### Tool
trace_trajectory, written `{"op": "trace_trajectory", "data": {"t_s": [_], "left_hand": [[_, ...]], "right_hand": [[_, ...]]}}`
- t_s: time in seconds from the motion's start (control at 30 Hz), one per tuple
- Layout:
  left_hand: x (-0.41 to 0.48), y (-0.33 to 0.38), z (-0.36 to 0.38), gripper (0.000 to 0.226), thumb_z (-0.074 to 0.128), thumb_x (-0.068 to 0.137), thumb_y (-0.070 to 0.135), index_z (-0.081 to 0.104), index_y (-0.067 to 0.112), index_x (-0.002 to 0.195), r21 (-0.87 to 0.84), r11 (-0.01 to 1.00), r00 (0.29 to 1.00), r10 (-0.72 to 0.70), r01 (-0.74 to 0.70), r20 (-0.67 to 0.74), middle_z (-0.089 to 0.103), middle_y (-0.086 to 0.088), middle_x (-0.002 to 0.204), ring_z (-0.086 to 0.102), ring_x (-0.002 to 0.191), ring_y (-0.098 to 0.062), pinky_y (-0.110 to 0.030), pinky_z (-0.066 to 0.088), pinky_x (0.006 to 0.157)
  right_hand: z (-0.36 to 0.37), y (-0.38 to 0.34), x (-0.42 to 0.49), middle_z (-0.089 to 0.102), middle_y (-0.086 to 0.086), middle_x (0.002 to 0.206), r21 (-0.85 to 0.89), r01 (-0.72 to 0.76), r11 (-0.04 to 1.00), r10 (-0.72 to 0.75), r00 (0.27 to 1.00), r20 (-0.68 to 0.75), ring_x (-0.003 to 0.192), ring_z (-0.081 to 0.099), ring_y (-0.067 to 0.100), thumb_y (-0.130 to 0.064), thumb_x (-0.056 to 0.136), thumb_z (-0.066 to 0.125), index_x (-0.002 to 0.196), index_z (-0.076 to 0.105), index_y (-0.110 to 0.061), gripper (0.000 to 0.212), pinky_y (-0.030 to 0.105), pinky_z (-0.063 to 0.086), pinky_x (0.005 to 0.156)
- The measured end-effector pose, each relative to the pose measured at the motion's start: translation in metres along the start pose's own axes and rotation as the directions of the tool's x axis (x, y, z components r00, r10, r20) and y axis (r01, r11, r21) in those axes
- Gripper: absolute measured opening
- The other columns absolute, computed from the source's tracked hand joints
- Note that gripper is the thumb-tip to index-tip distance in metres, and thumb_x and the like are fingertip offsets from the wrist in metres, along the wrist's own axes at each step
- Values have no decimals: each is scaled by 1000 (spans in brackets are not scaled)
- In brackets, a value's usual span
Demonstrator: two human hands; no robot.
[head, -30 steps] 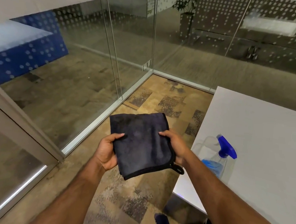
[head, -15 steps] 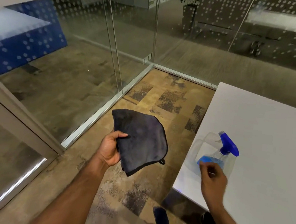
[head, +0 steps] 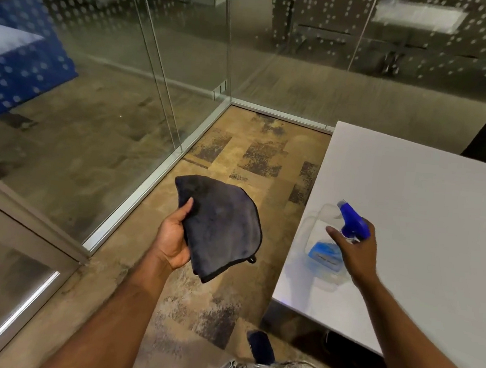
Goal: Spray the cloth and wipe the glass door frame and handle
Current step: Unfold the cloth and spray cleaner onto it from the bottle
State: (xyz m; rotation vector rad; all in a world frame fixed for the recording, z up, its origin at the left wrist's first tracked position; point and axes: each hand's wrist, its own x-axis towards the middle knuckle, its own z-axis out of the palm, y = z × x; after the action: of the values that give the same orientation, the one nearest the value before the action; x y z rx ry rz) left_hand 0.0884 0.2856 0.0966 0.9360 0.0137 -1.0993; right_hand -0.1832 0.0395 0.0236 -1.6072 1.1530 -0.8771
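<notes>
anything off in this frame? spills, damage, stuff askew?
Nothing stands out. The cloth is folded in the left hand over the floor. The spray bottle stands upright near the table corner, the right hand closing around its neck. No spill shows on the table; the glass looks intact.

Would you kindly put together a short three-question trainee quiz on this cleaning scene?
1. True or false: the dark cloth lies on the white table.
2. Which hand is at the spray bottle: A) left hand, B) right hand, C) neither?
3. Fill in: the bottle's trigger head is coloured ____.

Key: 1. False, the left hand holds it above the floor. 2. B. 3. Blue.
</notes>
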Motion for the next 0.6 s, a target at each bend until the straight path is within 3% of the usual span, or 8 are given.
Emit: {"op": "trace_trajectory", "data": {"t_s": [0.1,0.17,0.27,0.33,0.43,0.53,0.6], "left_hand": [[2,-3,5,37,52,100,36,80,14,105,3,1000,1000,-30,30,6,73,-14,118,72,108,-30,-41,60,81],[2,-4,8,36,55,96,37,76,12,113,7,999,999,-46,46,4,73,-15,120,72,107,-31,-40,61,77],[4,-6,10,45,56,95,37,62,11,131,14,998,998,-67,67,-4,71,-16,123,71,109,-32,-41,62,76],[5,-7,10,45,53,99,37,59,11,134,20,997,997,-76,76,1,71,-16,124,71,110,-33,-41,61,78],[6,-6,10,43,53,98,38,62,11,130,20,997,997,-80,80,13,73,-14,120,72,106,-31,-40,61,77],[8,-4,10,43,52,99,38,62,10,130,17,997,997,-72,71,24,72,-14,121,72,106,-31,-42,60,77],[8,-1,10,40,51,101,38,63,10,127,6,998,997,-61,61,36,72,-14,121,72,106,-32,-42,61,75]], "right_hand": [[2,-3,7,67,6,110,71,-20,997,17,999,39,97,66,18,-26,76,84,128,53,-15,61,31,55,83],[1,-3,13,70,4,101,85,-35,996,30,998,59,94,68,18,-24,77,84,122,58,-14,53,34,57,82],[1,-2,20,71,12,104,77,-36,996,28,994,104,98,67,31,-13,82,79,119,62,-7,41,47,57,88],[1,-6,22,72,11,107,63,-33,997,26,994,108,100,68,30,-12,87,75,120,64,-7,35,52,56,93],[3,-20,24,72,10,108,18,43,999,-45,993,111,100,68,29,-14,90,71,120,64,-5,32,48,56,92],[4,-48,28,71,7,104,-48,201,978,-194,972,130,96,67,25,-16,90,72,118,63,-7,31,35,54,81],[6,-72,30,69,10,106,-39,264,964,-253,949,188,96,66,27,-13,90,71,120,61,-7,32,37,56,81]]}}
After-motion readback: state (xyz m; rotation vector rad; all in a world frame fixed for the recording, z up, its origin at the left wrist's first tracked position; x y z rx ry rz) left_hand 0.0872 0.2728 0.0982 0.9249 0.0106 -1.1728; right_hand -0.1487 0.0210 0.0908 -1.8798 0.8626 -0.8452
